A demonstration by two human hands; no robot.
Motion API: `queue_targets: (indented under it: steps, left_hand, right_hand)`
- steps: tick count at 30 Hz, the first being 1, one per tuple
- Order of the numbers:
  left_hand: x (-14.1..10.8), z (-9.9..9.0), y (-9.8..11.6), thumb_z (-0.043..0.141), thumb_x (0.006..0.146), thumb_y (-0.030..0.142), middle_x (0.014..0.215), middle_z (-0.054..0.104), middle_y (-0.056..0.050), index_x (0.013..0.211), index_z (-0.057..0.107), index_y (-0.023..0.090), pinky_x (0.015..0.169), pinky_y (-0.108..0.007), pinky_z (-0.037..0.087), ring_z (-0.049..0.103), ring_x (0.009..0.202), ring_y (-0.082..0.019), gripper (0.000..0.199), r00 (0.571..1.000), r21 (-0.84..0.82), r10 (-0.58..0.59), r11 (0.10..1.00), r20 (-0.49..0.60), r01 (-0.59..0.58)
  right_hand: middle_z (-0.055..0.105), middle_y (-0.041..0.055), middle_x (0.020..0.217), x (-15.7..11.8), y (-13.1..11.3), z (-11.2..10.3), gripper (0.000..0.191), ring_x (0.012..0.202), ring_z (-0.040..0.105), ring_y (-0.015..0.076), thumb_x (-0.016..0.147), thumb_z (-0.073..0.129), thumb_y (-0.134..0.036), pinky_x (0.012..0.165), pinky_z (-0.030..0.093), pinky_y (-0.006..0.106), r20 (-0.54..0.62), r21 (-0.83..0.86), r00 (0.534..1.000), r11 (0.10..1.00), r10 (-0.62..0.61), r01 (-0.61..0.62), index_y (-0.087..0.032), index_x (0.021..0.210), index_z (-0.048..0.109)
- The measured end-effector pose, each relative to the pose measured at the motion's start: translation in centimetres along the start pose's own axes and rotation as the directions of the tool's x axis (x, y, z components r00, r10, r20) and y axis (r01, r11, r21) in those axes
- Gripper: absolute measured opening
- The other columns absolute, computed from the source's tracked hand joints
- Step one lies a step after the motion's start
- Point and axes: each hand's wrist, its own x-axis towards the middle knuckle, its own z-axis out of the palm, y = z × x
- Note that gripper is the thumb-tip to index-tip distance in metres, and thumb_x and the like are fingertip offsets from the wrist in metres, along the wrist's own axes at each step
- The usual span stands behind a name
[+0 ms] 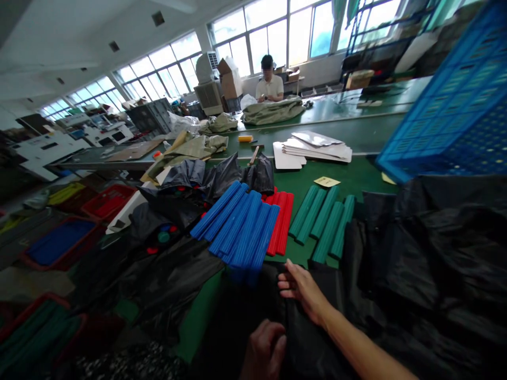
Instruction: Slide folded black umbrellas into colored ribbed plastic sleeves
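A black bag (309,338) of soft fabric lies at the front edge of the green table (200,309). My right hand (299,287) rests flat over its top part, fingers stretched out and holding nothing. Closer to me, my left hand (266,345) is curled on the same dark fabric and seems to grip it; its fingertips are partly hidden. Just beyond the bag lie several ribbed blue rods (241,224), side by side. Red rods (281,221) sit right of these, and several green rods (325,219) lie farther right.
Black bags (170,211) holding coloured rods are heaped at left; more black fabric (431,264) is piled at right. A blue plastic crate (439,89) stands tilted there. White sheets (317,148) lie behind the rods. Across the table a person (270,87) works. Red bins (109,203) stand low at left.
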Motion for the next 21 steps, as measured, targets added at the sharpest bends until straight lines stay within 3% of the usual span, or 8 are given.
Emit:
queue_targets:
  steps: [3, 7, 10, 12, 14, 16, 18, 21]
  left_hand:
    - [1.1, -0.9, 0.0, 0.044, 0.09, 0.024, 0.082, 0.063, -0.005, 0.095, 0.062, 0.021, 0.067, -0.023, 0.047, 0.061, 0.075, -0.014, 0.018, 0.998, 0.042, -0.04, 0.998, -0.047, 0.042]
    - [2.6, -2.7, -0.6, 0.046, 0.091, 0.028, 0.084, 0.061, -0.006, 0.099, 0.059, 0.019, 0.068, -0.026, 0.049, 0.06, 0.075, -0.015, 0.018, 0.935, 0.124, -0.113, 0.979, -0.336, 0.163]
    - [4.5, -5.5, -2.3, 0.054, 0.086, 0.038, 0.09, 0.058, -0.008, 0.1, 0.056, 0.016, 0.073, -0.033, 0.05, 0.058, 0.08, -0.019, 0.027, 0.782, 0.212, -0.082, 0.941, -0.618, 0.266]
    - [6.7, -8.7, -3.9, 0.056, 0.083, 0.046, 0.093, 0.057, -0.01, 0.101, 0.055, 0.014, 0.078, -0.038, 0.05, 0.057, 0.086, -0.023, 0.036, 0.648, 0.249, -0.014, 0.917, -0.761, 0.312]
    - [9.9, -12.7, -5.7, 0.056, 0.082, 0.05, 0.097, 0.056, -0.011, 0.104, 0.056, 0.014, 0.084, -0.04, 0.048, 0.057, 0.091, -0.024, 0.042, 0.56, 0.265, 0.038, 0.906, -0.828, 0.33]
    - [13.9, -16.4, -7.5, 0.054, 0.081, 0.053, 0.1, 0.056, -0.012, 0.105, 0.057, 0.013, 0.088, -0.04, 0.047, 0.057, 0.095, -0.024, 0.046, 0.602, 0.282, 0.039, 0.906, -0.798, 0.315]
    - [17.9, -19.2, -9.1, 0.053, 0.08, 0.055, 0.102, 0.058, -0.014, 0.107, 0.059, 0.011, 0.09, -0.04, 0.047, 0.058, 0.098, -0.025, 0.052, 0.702, 0.295, -0.016, 0.9, -0.712, 0.32]
    - [22.8, -21.6, -10.9, 0.054, 0.077, 0.059, 0.108, 0.061, -0.018, 0.112, 0.059, 0.007, 0.092, -0.037, 0.045, 0.058, 0.103, -0.027, 0.063, 0.863, 0.352, -0.18, 0.859, -0.472, 0.372]
  right_hand:
    - [0.06, 0.0026, 0.078, 1.5, 0.1, 0.1, 0.048, 0.062, 0.061, 0.0119, 0.071, 0.067, -0.06, 0.054, 0.052, 0.026, -0.133, -0.14, 0.991, 0.99, -0.026, 0.007, -0.017, 0.087, 0.054]
    - [0.058, 0.0003, 0.066, 3.3, 0.6, 1.4, 0.046, 0.055, 0.058, 0.0111, 0.065, 0.074, -0.056, 0.05, 0.049, 0.024, -0.076, -0.187, 0.997, 0.982, -0.018, 0.003, -0.016, 0.074, 0.055]
    - [0.056, -0.002, 0.059, 4.6, 1.4, 3.2, 0.045, 0.052, 0.056, 0.0103, 0.062, 0.076, -0.055, 0.049, 0.046, 0.023, -0.047, -0.147, 0.999, 0.989, -0.003, -0.004, -0.016, 0.07, 0.056]
    - [0.057, -0.0017, 0.058, 5.5, 1.9, 4.2, 0.045, 0.052, 0.056, 0.0103, 0.064, 0.073, -0.058, 0.052, 0.047, 0.023, -0.043, -0.115, 0.999, 0.993, 0.003, -0.008, -0.016, 0.071, 0.057]
    - [0.063, 0.0011, 0.063, 6.3, 2.4, 5.0, 0.046, 0.057, 0.059, 0.0118, 0.068, 0.069, -0.061, 0.06, 0.049, 0.025, -0.026, -0.076, 1.0, 0.997, 0.003, -0.005, -0.016, 0.074, 0.06]
    - [0.07, 0.0062, 0.077, 7.0, 2.8, 5.6, 0.047, 0.071, 0.065, 0.0161, 0.07, 0.066, -0.061, 0.071, 0.05, 0.029, 0.032, 0.02, 0.999, 1.0, -0.003, 0.002, -0.016, 0.084, 0.064]
    - [0.072, 0.0105, 0.095, 7.6, 3.3, 6.0, 0.049, 0.09, 0.066, 0.0217, 0.072, 0.065, -0.059, 0.081, 0.049, 0.035, 0.106, 0.149, 0.994, 0.989, -0.021, 0.004, -0.017, 0.097, 0.066]
    - [0.069, 0.0127, 0.111, 8.4, 3.8, 6.3, 0.053, 0.109, 0.061, 0.0261, 0.075, 0.063, -0.059, 0.089, 0.046, 0.04, 0.156, 0.27, 0.987, 0.963, -0.026, -0.017, -0.02, 0.111, 0.064]
